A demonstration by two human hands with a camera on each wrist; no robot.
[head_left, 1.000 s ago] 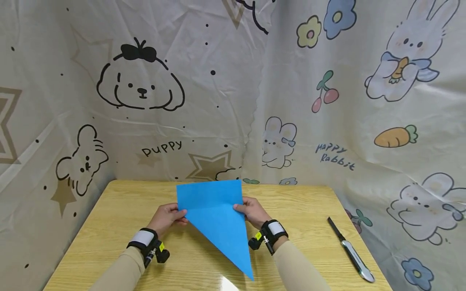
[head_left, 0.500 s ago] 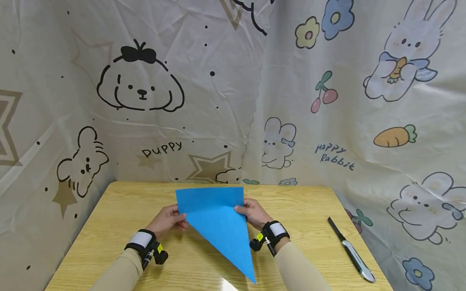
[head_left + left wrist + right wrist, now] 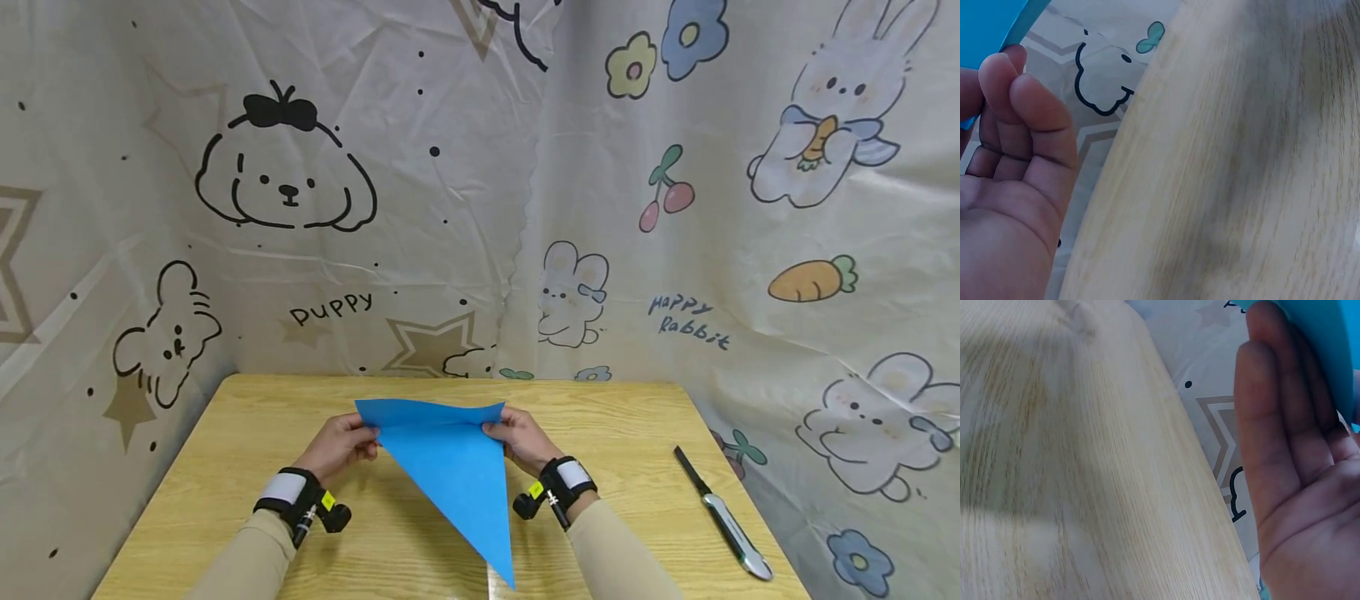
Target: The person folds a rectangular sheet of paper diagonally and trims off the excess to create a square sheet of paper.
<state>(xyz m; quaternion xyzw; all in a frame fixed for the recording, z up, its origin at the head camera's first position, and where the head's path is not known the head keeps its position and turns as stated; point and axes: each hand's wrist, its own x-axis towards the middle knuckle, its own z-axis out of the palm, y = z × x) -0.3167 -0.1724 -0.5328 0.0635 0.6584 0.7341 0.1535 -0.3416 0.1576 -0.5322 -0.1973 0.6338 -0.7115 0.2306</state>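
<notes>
Blue paper (image 3: pixel 457 479), one sheet, held up between two hands over the desk (image 3: pixel 615 525). A band runs across the top; below it a triangle narrows to a point aimed at the person, under the right-hand side. Whether that point touches the wood, cannot tell.

Change in the last second: the top edge sits lower, and the band, flat and tall half a second ago, now shows narrow, its edge bowed. The hands hardly shift. My reading: the band is tipping away along the line beneath it, so the work is at that line, not in carrying the sheet elsewhere.

Left hand (image 3: pixel 339 446) pinches the left corner just under the band, thumb on the near face; the wrist view shows its spare fingers loosely bent beside the edge. Right hand (image 3: pixel 527 440) pinches the right edge at about the same level, thumb on the near face, the other fingers long and close together behind the paper. Its wrist view cuts off most of the thumb, so the grip there rests on the head view.

Farther out: utility knife (image 3: pixel 722 515), dark blade out, on the right of the desk, well apart from the right hand. Printed cloth (image 3: pixel 450 192) behind.
</notes>
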